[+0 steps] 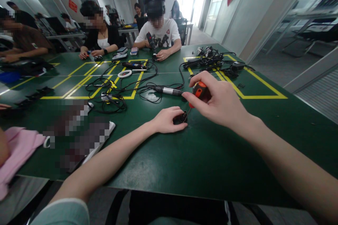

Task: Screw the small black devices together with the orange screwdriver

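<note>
My right hand is closed around the orange and black handle of a screwdriver. Its thin shaft slants down and left to a small black part on the green table. Thumb and fingers of my left hand grip that black part from the left and hold it against the tabletop. The part has a short upright cylinder at its right side; the fingers hide some of it. Where exactly the screwdriver's tip touches cannot be made out. Just beyond lies a silver and black electric screwdriver with a cable.
Black cables and a white ring lie ahead on the green table, marked with yellow tape. A heap of cabled devices is at the far right. Two blurred flat objects lie left. Several people sit around, one opposite.
</note>
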The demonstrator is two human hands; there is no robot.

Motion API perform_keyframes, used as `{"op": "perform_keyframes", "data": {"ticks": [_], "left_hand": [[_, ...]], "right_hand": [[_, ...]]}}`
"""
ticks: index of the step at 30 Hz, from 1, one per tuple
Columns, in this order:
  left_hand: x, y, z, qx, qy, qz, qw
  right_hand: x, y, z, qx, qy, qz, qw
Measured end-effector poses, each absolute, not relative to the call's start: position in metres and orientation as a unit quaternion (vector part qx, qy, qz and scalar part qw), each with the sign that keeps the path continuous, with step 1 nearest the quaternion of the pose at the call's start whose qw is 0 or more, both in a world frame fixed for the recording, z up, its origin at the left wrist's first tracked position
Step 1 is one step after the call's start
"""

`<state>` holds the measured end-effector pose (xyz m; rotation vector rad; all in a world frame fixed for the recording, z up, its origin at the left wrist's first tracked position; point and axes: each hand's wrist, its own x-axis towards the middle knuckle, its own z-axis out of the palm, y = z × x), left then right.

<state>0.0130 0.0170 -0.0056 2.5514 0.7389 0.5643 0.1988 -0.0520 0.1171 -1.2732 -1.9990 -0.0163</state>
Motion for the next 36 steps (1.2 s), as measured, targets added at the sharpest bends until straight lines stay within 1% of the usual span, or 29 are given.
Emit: {"op": "perform_keyframes", "data": {"ticks": [6,11,13,14,15,17,19,20,23,26,30,33,36], "left_hand": [[0.012,0.017,-0.005,0.919,0.254,0.205,0.221],[0.012,0.017,-0.006,0.917,0.26,0.209,0.219],[0.012,0.017,-0.007,0.917,0.261,0.208,0.22],[0.012,0.018,-0.007,0.917,0.261,0.206,0.22],[0.012,0.018,-0.007,0.917,0.262,0.205,0.219],[0.012,0.018,-0.007,0.918,0.264,0.203,0.215],[0.012,0.018,-0.007,0.919,0.265,0.202,0.212],[0.011,0.018,-0.007,0.919,0.265,0.201,0.21],[0.011,0.018,-0.007,0.92,0.268,0.196,0.206],[0.012,0.018,-0.006,0.919,0.271,0.195,0.209],[0.013,0.017,-0.005,0.92,0.273,0.188,0.209],[0.015,0.017,-0.004,0.928,0.265,0.173,0.196],[0.016,0.016,-0.003,0.936,0.255,0.164,0.18]], "right_hand": [[0.198,-0.053,0.115,-0.486,-0.782,0.012,0.391],[0.206,-0.045,0.116,-0.484,-0.736,-0.022,0.472],[0.212,-0.037,0.117,-0.519,-0.721,-0.022,0.459],[0.214,-0.033,0.117,-0.55,-0.723,-0.012,0.419],[0.216,-0.029,0.115,-0.584,-0.728,-0.002,0.358],[0.217,-0.021,0.11,-0.638,-0.743,0.029,0.199],[0.216,-0.014,0.1,-0.643,-0.761,0.067,0.048],[0.214,-0.012,0.094,-0.635,-0.768,0.083,0.02],[0.211,-0.006,0.075,-0.619,-0.778,0.105,-0.013],[0.211,-0.005,0.067,-0.61,-0.784,0.105,-0.034],[0.217,-0.007,0.078,-0.603,-0.791,0.096,-0.032],[0.221,-0.01,0.092,-0.589,-0.803,0.094,0.007],[0.224,-0.011,0.099,-0.49,-0.854,0.152,0.084]]}}
